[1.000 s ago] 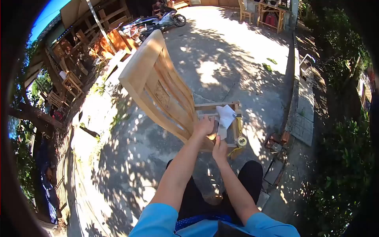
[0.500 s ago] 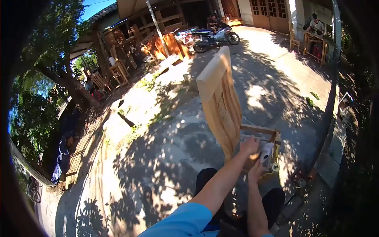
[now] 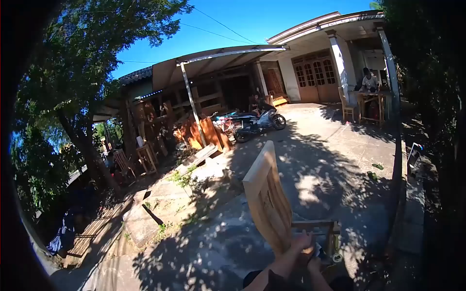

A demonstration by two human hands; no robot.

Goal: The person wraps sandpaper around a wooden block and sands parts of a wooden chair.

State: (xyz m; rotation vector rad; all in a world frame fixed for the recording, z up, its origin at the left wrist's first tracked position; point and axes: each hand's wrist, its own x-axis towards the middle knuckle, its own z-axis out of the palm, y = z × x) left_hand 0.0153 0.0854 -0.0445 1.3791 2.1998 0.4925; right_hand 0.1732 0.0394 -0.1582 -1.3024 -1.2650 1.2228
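Observation:
A wooden chair with a tall slatted backrest (image 3: 268, 196) stands low in the view, right of centre. My left hand (image 3: 301, 242) is closed over its seat frame, beside the foot of the backrest; what lies under its fingers is too small and dark to name. Just below and to the right, my right hand (image 3: 314, 265) holds a white sheet (image 3: 318, 249), mostly hidden by the hands. A round yellow tape measure (image 3: 337, 257) sits at the right side of the seat frame (image 3: 318, 223).
Motorcycles (image 3: 259, 123) are parked beyond the chair, near leaning wooden boards (image 3: 211, 132). A person (image 3: 370, 80) is at a wooden table (image 3: 371, 97) at the back right, and another person sits behind the motorcycles. A pole (image 3: 191, 102) holds up a roof.
The view has tilted up, showing more of the buildings and sky. The chair and both hands now appear lower in the frame, with my hands still close together at the seat.

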